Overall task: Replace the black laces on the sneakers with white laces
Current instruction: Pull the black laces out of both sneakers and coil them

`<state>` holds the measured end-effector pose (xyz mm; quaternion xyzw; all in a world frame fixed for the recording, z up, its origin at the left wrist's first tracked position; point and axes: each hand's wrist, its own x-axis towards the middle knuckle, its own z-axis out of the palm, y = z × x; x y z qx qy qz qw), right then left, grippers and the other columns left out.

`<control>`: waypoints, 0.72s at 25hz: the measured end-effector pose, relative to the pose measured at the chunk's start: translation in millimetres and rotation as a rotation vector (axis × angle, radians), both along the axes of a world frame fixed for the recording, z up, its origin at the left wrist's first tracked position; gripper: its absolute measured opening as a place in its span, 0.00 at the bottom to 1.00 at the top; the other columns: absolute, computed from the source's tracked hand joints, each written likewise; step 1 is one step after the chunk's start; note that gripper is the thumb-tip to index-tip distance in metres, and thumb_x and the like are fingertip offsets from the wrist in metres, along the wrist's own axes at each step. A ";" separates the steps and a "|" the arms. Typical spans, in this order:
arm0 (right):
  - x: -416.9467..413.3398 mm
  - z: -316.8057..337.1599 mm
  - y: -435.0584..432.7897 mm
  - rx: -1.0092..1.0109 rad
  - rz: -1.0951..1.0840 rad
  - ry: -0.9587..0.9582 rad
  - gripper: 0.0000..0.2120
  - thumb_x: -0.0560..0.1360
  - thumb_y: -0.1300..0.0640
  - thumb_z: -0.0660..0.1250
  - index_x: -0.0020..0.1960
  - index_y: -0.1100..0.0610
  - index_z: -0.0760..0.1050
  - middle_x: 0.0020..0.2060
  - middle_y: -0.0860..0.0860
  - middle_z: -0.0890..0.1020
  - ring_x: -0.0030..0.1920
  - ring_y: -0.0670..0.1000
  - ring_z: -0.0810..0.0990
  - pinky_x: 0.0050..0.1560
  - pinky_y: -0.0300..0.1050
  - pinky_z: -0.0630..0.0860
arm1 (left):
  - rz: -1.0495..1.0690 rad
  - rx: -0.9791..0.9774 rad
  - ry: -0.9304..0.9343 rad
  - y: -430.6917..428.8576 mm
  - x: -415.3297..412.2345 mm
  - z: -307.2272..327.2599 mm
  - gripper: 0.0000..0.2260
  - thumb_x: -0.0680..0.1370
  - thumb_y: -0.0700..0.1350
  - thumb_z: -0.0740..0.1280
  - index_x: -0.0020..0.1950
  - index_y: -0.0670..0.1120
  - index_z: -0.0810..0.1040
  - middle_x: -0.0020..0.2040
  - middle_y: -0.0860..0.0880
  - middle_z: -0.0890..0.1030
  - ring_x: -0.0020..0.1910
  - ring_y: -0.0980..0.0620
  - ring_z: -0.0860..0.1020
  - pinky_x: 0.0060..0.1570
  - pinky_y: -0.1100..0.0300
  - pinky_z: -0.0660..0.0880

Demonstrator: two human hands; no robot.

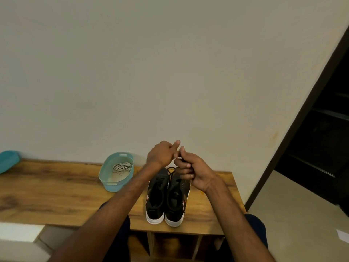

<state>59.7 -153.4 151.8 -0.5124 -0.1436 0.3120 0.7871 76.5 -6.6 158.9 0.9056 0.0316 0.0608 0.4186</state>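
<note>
Head view: both hands raised over the sneakers [167, 195], working a black lace [171, 170].
Sneakers stand side by side, touching, near the desk's [56, 188] front edge, toes toward the wall [151, 72]. Right hand [192, 172]: fingers curled, grip closed round the black lace, which rises to it from the right-side shoe. Left hand [162, 154]: fingers curled, one finger pointing up, fingertips meeting the right hand's; cannot tell if its grip holds the lace. White laces [122, 168] lie coiled in a teal basket [105, 178] on the desk, left of the shoes, by the wall.
</note>
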 end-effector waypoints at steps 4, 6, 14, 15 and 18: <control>24.6 56.3 7.0 0.111 -0.015 -0.054 0.18 0.81 0.46 0.58 0.59 0.58 0.78 0.25 0.46 0.61 0.24 0.41 0.57 0.20 0.32 0.54 | -0.131 -0.540 -0.036 -6.7 -1.2 25.0 0.19 0.86 0.50 0.51 0.55 0.46 0.80 0.54 0.48 0.84 0.56 0.52 0.80 0.57 0.55 0.76; 36.3 85.6 9.7 0.195 -0.018 -0.065 0.19 0.82 0.48 0.57 0.61 0.60 0.77 0.28 0.48 0.67 0.26 0.42 0.62 0.22 0.32 0.55 | -0.229 -0.692 -0.024 -10.5 -0.6 38.7 0.18 0.85 0.48 0.52 0.53 0.45 0.81 0.53 0.46 0.85 0.57 0.52 0.81 0.62 0.55 0.74; 60.6 169.3 11.7 0.044 -0.220 -0.627 0.16 0.85 0.55 0.53 0.61 0.60 0.77 0.52 0.52 0.84 0.52 0.48 0.80 0.44 0.40 0.75 | -0.316 -0.386 -0.349 -9.7 1.8 94.8 0.13 0.85 0.46 0.56 0.48 0.43 0.76 0.33 0.51 0.73 0.34 0.53 0.72 0.44 0.51 0.77; 64.5 173.2 10.8 -0.099 -0.287 -0.797 0.15 0.85 0.57 0.53 0.60 0.61 0.77 0.52 0.53 0.84 0.52 0.50 0.81 0.48 0.43 0.77 | -0.299 -0.331 -0.360 -8.4 2.2 102.8 0.12 0.85 0.45 0.56 0.47 0.45 0.77 0.33 0.53 0.72 0.34 0.55 0.71 0.42 0.52 0.76; 69.8 178.0 5.3 -0.510 -0.322 -1.202 0.14 0.84 0.64 0.54 0.47 0.61 0.77 0.44 0.56 0.83 0.42 0.55 0.81 0.44 0.48 0.78 | -0.251 -0.175 -0.444 -0.1 -2.1 125.7 0.12 0.84 0.46 0.58 0.45 0.49 0.77 0.33 0.58 0.72 0.33 0.59 0.70 0.37 0.59 0.74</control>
